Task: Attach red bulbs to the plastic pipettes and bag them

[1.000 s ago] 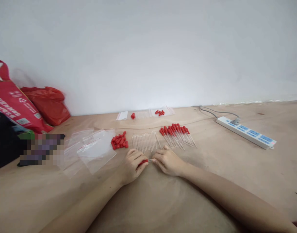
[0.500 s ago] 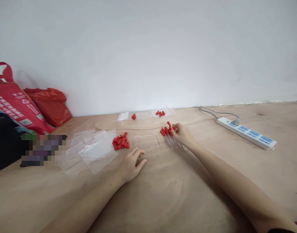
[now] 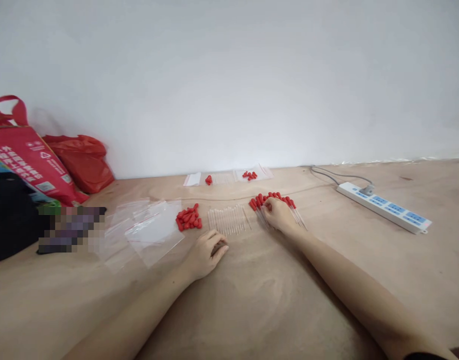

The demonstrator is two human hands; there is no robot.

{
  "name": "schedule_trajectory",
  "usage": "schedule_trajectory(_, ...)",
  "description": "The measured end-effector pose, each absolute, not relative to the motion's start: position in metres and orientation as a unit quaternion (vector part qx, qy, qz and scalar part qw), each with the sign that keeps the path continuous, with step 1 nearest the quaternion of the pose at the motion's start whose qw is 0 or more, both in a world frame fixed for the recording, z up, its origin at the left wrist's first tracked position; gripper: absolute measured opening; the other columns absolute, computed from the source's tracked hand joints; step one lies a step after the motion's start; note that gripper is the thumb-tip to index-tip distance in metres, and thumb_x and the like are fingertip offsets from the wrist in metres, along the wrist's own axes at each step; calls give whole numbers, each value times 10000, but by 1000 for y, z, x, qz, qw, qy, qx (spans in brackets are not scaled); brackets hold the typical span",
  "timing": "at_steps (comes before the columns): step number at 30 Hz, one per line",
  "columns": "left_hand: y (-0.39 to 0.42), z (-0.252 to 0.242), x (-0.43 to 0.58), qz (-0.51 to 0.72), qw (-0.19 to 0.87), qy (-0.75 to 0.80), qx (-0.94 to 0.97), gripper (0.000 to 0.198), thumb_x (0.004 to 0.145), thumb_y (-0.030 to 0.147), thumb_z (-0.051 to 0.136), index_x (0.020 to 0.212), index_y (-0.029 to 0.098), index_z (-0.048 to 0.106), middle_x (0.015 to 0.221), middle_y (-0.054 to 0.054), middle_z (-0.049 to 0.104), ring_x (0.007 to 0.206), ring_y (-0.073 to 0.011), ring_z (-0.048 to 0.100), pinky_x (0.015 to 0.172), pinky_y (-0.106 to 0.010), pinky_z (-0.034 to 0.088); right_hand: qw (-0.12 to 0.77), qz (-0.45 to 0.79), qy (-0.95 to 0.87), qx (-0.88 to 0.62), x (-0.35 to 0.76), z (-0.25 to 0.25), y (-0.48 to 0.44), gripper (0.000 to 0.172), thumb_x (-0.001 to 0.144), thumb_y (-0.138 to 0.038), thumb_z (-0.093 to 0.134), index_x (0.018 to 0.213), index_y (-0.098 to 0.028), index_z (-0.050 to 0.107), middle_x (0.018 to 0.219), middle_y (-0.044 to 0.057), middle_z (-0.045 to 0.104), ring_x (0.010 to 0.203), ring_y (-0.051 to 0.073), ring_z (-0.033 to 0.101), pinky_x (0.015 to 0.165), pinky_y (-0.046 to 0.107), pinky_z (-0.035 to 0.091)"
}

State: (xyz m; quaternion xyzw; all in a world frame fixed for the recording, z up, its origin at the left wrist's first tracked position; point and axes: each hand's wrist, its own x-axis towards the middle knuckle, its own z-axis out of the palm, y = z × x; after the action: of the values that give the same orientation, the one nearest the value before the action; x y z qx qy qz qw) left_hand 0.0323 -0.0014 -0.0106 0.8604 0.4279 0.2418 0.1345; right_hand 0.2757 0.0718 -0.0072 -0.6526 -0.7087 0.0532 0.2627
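Note:
My right hand is over a row of glass droppers with red rubber bulbs, its thumb and fingers pinched at a dropper on the row's left side. The hand hides the middle of the row. My left hand rests on the table with fingers loosely curved, thumb apart and nothing held. Just beyond its fingertips, thin clear glass tubes lie side by side. A pile of loose red rubber bulbs sits to the left of these tubes.
Clear zip bags overlap on the left. Near the wall lie another bag with red bulbs and a small red cluster. A corded power strip stands right. Red bags and a blurred-out item are far left.
My right hand has lowered and turned over the dropper row; the bulb that stuck up by its fingers now lies level with the others. More of the row shows. My left hand has barely moved.

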Motion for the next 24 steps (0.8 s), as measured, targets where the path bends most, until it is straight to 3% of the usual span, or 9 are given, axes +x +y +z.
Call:
schedule_trajectory(4,1,-11,31,249,92,429,863,111,811,208,455,819,166,558,780,-34,558,689,-145,537,650,-264,438,233,56,-730,-640,259,1,68,165,784,-233,453,799,-161,601,846,72,644,755,158,571,630,236,343)
schedule_trajectory(12,26,1,-1,230,-210,586,748,170,771,317,541,808,160,594,817,-80,590,778,-249,508,676,-339,380,103,55,-724,-680,223,4,67,284,799,-314,429,896,-114,606,919,142,648,880,248,584,742,334,342)
schedule_trajectory(18,31,2,-10,161,-242,623,727,195,783,357,538,748,173,591,799,-69,601,778,-257,513,651,-333,341,89,19,-735,-672,217,-2,66,303,822,-262,378,882,-78,611,917,187,642,823,251,603,737,361,318)
schedule_trajectory(24,33,1,-10,209,-248,599,732,187,812,315,506,726,162,571,757,-72,605,742,-256,519,623,-338,345,99,1,-738,-667,216,-4,63,302,837,-218,346,887,-52,593,905,198,636,806,250,599,755,369,298)
